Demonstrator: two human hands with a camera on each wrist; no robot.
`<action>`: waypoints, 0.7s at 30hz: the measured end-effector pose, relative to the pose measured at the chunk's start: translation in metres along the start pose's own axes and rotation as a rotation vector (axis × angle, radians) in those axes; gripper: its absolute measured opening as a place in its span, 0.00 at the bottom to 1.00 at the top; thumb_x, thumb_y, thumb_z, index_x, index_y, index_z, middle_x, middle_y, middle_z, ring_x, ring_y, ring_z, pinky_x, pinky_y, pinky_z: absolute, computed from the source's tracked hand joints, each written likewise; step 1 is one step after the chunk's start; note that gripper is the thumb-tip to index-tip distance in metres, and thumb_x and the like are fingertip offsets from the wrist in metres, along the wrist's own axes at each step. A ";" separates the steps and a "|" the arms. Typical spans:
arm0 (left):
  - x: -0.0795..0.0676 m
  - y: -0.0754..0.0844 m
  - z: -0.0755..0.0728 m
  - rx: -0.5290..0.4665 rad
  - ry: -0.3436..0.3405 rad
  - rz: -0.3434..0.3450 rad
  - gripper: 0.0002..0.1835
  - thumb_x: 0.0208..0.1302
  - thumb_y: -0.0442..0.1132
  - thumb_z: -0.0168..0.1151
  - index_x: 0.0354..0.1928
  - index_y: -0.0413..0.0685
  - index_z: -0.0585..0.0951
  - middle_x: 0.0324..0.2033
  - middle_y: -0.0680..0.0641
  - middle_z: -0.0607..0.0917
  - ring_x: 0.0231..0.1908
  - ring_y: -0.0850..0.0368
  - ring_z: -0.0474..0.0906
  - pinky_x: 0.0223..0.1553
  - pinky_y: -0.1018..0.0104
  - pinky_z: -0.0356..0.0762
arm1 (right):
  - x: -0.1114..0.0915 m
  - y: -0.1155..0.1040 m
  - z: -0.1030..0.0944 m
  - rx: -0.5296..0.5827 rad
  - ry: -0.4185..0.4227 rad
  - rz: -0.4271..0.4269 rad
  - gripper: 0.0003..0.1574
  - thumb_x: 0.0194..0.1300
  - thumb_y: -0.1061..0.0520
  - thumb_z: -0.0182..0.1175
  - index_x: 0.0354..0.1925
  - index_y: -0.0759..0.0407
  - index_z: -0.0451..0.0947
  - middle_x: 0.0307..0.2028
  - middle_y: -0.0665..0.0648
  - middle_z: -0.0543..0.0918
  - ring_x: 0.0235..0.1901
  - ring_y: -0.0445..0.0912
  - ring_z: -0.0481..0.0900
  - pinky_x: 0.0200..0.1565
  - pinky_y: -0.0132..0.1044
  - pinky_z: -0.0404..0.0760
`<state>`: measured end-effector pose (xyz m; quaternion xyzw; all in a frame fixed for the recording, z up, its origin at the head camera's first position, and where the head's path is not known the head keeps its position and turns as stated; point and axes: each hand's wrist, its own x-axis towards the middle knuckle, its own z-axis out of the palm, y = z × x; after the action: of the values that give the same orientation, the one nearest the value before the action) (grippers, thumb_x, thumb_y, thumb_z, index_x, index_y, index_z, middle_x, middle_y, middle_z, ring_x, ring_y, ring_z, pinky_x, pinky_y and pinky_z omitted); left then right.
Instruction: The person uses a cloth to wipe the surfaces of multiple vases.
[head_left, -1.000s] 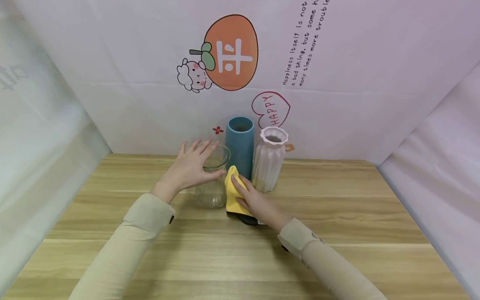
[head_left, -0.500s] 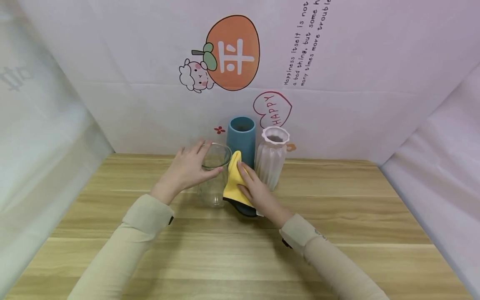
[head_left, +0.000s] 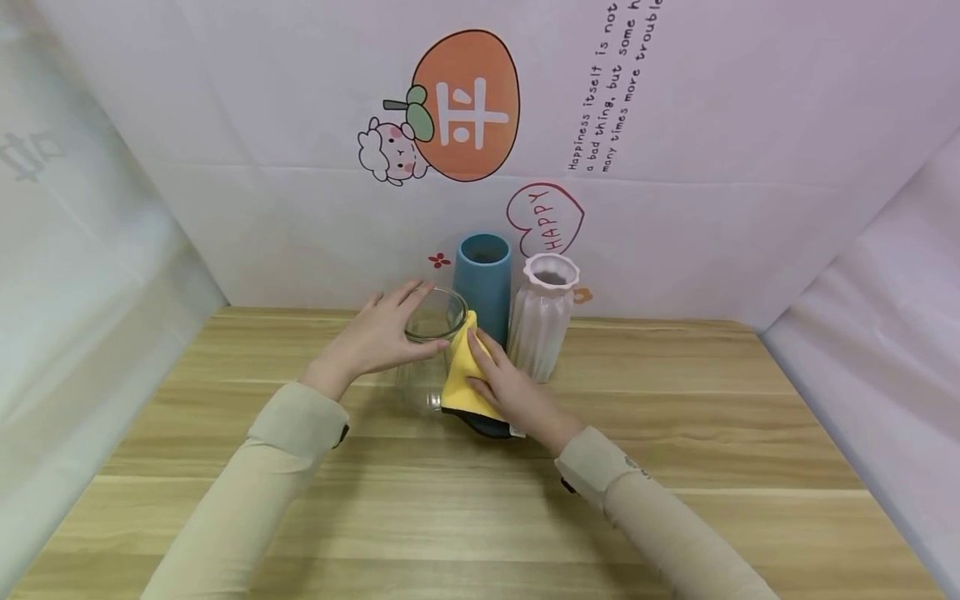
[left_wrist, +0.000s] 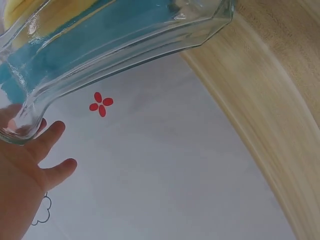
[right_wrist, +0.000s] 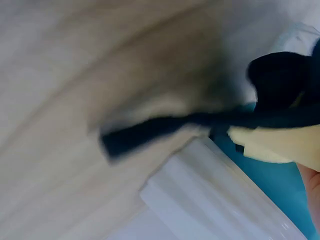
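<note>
My left hand [head_left: 377,336] grips the clear glass vase [head_left: 422,382] around its neck, thumb in front and fingers spread over the far side of the rim. The vase stands on the wooden table; the left wrist view shows its faceted glass wall [left_wrist: 135,57] from the side. In my right hand [head_left: 519,398] is a yellow cleaning cloth [head_left: 463,385] with a dark underside and black edging, held against the right side of the glass. The right wrist view catches the cloth's dark edge [right_wrist: 160,131], blurred, and part of a finger.
Close behind the cloth stands a tall blue vase [head_left: 484,287]. To its right is a pale ribbed vase [head_left: 542,329] with a scalloped rim. A white printed backdrop [head_left: 300,242] hangs along the table's [head_left: 420,517] back edge.
The cloth has gone up along the glass, then slightly back down and left, with my right hand. My left hand keeps its hold on the glass vase, which shifts only slightly.
</note>
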<state>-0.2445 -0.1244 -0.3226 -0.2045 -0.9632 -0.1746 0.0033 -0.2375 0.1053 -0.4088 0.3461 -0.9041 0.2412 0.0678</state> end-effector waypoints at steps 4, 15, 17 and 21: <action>0.001 0.000 0.000 -0.001 0.001 0.003 0.49 0.59 0.66 0.56 0.75 0.50 0.52 0.74 0.43 0.54 0.73 0.43 0.53 0.73 0.39 0.42 | -0.007 0.004 0.007 -0.063 0.004 -0.043 0.40 0.70 0.55 0.54 0.73 0.62 0.50 0.69 0.69 0.59 0.47 0.60 0.82 0.45 0.44 0.84; 0.000 0.001 -0.001 0.037 0.062 -0.031 0.48 0.57 0.68 0.56 0.73 0.49 0.58 0.71 0.39 0.59 0.71 0.39 0.55 0.72 0.37 0.40 | -0.019 0.016 0.017 -0.120 0.007 -0.077 0.39 0.69 0.56 0.55 0.73 0.58 0.52 0.67 0.69 0.63 0.39 0.55 0.85 0.36 0.37 0.84; 0.000 0.002 -0.001 0.041 0.081 -0.030 0.48 0.56 0.69 0.57 0.72 0.48 0.60 0.70 0.40 0.63 0.70 0.40 0.57 0.72 0.37 0.41 | -0.018 0.017 0.016 -0.092 0.014 -0.080 0.39 0.69 0.57 0.55 0.73 0.59 0.52 0.67 0.69 0.63 0.41 0.57 0.84 0.40 0.39 0.85; 0.000 0.003 -0.001 0.059 0.096 -0.014 0.48 0.57 0.67 0.58 0.71 0.45 0.60 0.69 0.40 0.66 0.69 0.39 0.59 0.71 0.36 0.41 | -0.012 0.015 0.012 -0.085 0.069 -0.111 0.39 0.68 0.58 0.56 0.72 0.60 0.53 0.67 0.68 0.63 0.45 0.58 0.83 0.44 0.42 0.84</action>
<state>-0.2431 -0.1223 -0.3204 -0.1890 -0.9680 -0.1556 0.0545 -0.2376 0.1165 -0.4287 0.3841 -0.8900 0.2102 0.1270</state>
